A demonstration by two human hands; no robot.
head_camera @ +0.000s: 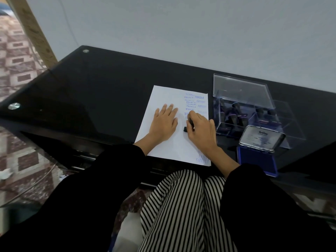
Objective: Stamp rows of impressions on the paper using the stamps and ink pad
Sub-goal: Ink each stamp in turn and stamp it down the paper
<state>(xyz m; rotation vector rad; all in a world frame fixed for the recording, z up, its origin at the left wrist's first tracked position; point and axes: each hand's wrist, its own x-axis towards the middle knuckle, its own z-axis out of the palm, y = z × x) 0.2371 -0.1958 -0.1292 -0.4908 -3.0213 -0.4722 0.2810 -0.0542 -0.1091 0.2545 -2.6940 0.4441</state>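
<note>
Right hand (201, 131) is curled tight around a small black stamp (189, 125), fingertips bunched over its top; the stamp's base sits on the white paper (163, 148), roughly mid-sheet. The hand covers most of the stamp, so only its left edge and lower corner show.

Just to the left of that grip, the left hand (164, 124) lies flat on the paper, palm down, fingers spread and extended, holding nothing, pinning the sheet.

Directly beyond the grip, blue impressions (194, 103) run in columns down the far right part of the sheet. "FRAGILE" reads clearly several times; "SAMPLE" reads at the top; the fainter column to the right is too blurred to read. Nearer the body, at the sheet's right corner, more faint blue prints (202, 157) sit partly under the right forearm; one looks like "SAMPLE".

To the right of the grip, off the paper, stands a clear plastic box (241, 99) with its lid raised, holding several dark-handled stamps (236, 113). Nearer the body from the box, the ink pad (258, 159) lies open, blue pad exposed, metal lid (261, 138) tilted up. The lid label is small; the brand appears to be "Artline".

Everything rests on a black glass table (91, 91).
</note>
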